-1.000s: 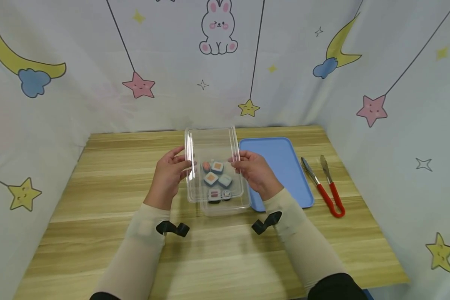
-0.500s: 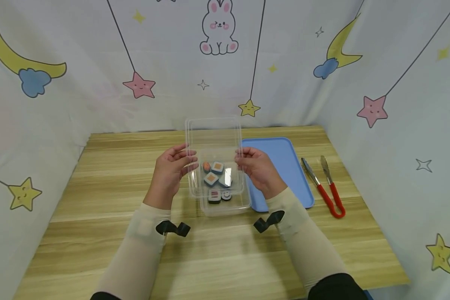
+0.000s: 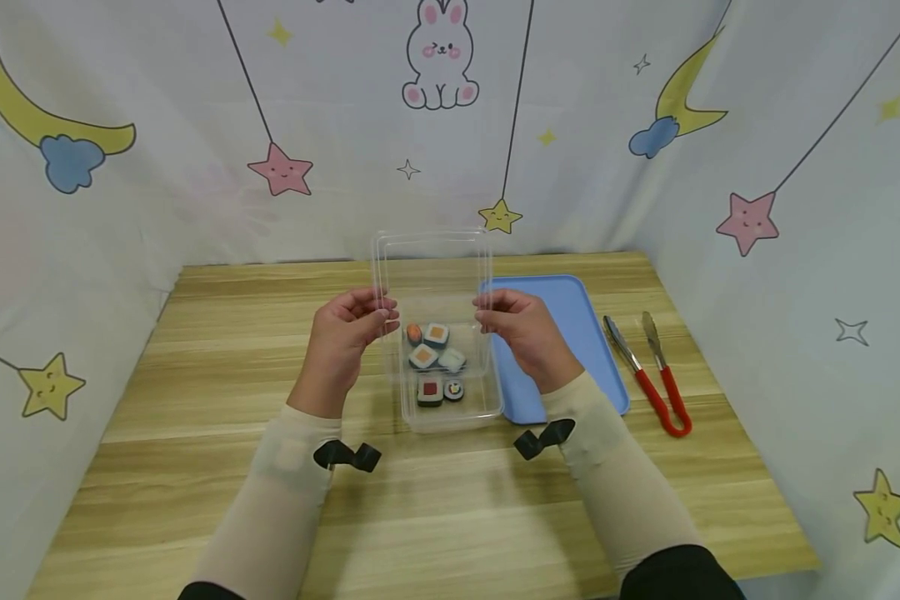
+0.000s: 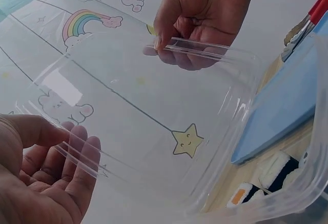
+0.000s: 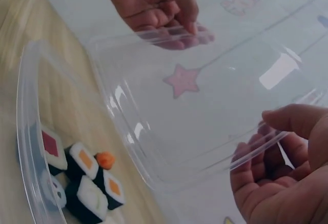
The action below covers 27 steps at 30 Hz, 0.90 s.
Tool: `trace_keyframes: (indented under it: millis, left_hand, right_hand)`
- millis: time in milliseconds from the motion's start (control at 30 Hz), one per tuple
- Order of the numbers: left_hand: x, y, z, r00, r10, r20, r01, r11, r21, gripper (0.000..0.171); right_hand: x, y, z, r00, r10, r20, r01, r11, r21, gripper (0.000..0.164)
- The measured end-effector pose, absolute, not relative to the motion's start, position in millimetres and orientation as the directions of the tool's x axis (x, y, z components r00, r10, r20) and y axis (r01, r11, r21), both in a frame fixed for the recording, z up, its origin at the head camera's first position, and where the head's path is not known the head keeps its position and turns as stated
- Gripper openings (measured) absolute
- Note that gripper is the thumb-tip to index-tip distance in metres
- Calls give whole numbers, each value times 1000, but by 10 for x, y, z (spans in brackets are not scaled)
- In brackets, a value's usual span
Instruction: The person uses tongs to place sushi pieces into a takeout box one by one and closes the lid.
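Note:
Both hands hold a clear plastic lid [image 3: 437,271] by its two long sides. My left hand [image 3: 342,342] pinches the left edge between thumb and fingers, and my right hand [image 3: 528,337] pinches the right edge. In the left wrist view, the lid [image 4: 128,101] tilts up, its lower end close to the box. Below it, a clear plastic box [image 3: 461,421] rests on the table with several toy-like sushi pieces inside. They include a piece with a dark red centre [image 3: 430,390], a small round roll [image 3: 453,389] and an orange piece [image 5: 105,160].
A blue tray [image 3: 547,312] lies just right of the box, partly behind my right hand. Farther right are metal tongs with red handles [image 3: 666,396]. The wood-grain table [image 3: 217,400] meets a patterned cloth backdrop [image 3: 345,125] at its far edge.
The lid has tipped up and away, its far edge rising against the backdrop. More of the box's near end and sushi now shows uncovered. My right hand has shifted slightly right.

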State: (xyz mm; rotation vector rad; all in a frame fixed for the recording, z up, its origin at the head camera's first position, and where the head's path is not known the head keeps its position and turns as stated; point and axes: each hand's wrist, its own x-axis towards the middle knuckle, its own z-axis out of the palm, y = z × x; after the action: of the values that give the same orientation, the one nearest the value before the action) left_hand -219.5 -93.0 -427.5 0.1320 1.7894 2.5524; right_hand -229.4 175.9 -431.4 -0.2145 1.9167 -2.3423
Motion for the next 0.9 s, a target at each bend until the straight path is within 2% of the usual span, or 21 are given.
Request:
trace_keyframes:
  millis: [200,400,567,900]
  left_hand:
    - [-2184,-908,-4278,-993,73,97,71,-305,950,24]
    - [-2171,-894,-4257,-990,76,120,93,-296,951,28]
    - [-2155,-903,-4247,-984,77,159,131,-290,948,16]
    - [-2122,-933,-4271,-960,120,251,233,-146,961,8]
  right_hand:
    - [-2298,1778,-4331,-986,-140,88,-63,-173,-983,21]
    - [-2290,1802,-4327,-983,-117,143,-125,-147,-981,17]
    - [-2283,1818,-4332,-974,-120,191,-177,-114,-978,5]
    - [-2240,1845,-4336,-953,-106,285,-280,-64,-958,6]
